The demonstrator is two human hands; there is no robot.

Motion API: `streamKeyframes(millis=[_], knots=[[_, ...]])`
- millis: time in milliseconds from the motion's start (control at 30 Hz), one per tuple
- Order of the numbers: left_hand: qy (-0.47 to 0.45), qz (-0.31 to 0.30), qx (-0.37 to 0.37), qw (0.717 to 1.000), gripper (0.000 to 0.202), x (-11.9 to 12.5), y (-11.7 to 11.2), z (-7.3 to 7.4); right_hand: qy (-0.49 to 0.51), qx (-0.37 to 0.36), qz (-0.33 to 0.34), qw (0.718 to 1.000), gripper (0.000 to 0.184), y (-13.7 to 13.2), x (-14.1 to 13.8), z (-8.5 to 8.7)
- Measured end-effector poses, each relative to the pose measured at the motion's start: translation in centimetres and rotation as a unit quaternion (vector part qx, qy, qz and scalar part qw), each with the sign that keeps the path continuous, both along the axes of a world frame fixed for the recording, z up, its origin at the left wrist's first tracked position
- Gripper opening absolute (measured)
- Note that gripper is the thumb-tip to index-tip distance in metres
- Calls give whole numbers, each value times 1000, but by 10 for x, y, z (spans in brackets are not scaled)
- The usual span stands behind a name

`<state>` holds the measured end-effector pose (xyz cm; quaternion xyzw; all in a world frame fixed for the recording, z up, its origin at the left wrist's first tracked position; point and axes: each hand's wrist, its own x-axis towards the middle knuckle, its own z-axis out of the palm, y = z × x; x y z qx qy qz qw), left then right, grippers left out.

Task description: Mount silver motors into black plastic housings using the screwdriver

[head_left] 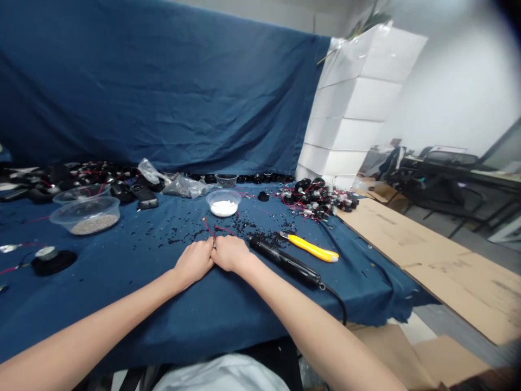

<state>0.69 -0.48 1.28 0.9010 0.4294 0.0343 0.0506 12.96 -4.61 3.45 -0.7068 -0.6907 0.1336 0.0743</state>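
Observation:
My left hand (pixel 195 262) and my right hand (pixel 230 253) are both closed and meet knuckle to knuckle above the blue cloth. Thin red wires (pixel 208 226) stick out from between them on the far side. A small shiny bit shows where the fingers touch; the rest of what they grip is hidden. Right of my right hand lies a black corded electric screwdriver (pixel 285 262). Beyond it is a yellow utility knife (pixel 312 248). Small black pieces (pixel 266 237) are scattered past the hands, near a clear bowl (pixel 211 200) of white material.
Clear tubs stand left, one with grey granules (pixel 94 224). A black round part with wires (pixel 53 262) lies nearer. Piles of black wired parts (pixel 317 196) sit back right and back left. White boxes (pixel 345 114) are stacked behind, and cardboard (pixel 431 255) lies beyond the right edge.

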Motion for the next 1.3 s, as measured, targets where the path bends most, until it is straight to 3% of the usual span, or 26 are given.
streamKeyframes(millis=[133, 300, 400, 533, 633, 700, 867, 1067, 1167, 1300], knots=[[-20, -3, 2, 1000, 23, 1, -2, 3, 47, 12, 2, 999, 31, -1, 5, 0], [-109, -21, -23, 994, 18, -4, -1, -2, 147, 64, -21, 987, 31, -8, 14, -8], [-172, -35, -52, 983, 23, -7, 1, -8, 263, 69, -21, 962, 40, -6, 27, -19], [-235, -54, -108, 965, 27, -9, 1, -9, 421, 8, 21, 907, 52, 4, 44, -29], [-262, -64, -156, 950, 36, -9, -2, -6, 484, -10, 41, 874, 52, 8, 50, -33], [-273, -73, -174, 944, 40, -9, -4, -3, 494, -10, 45, 868, 51, 8, 51, -34], [-260, -76, -143, 952, 39, -8, -5, 0, 413, 30, 20, 910, 49, 2, 46, -31], [-171, -47, -39, 983, 19, -8, -8, -5, 150, 107, -58, 981, 35, -13, 20, -20], [-119, -37, -12, 992, 42, -9, -9, -9, 30, 98, -72, 992, 32, -17, 5, -15], [-54, -13, -3, 998, 45, -11, -8, -9, -67, 81, -53, 993, 30, -18, -10, -7]])
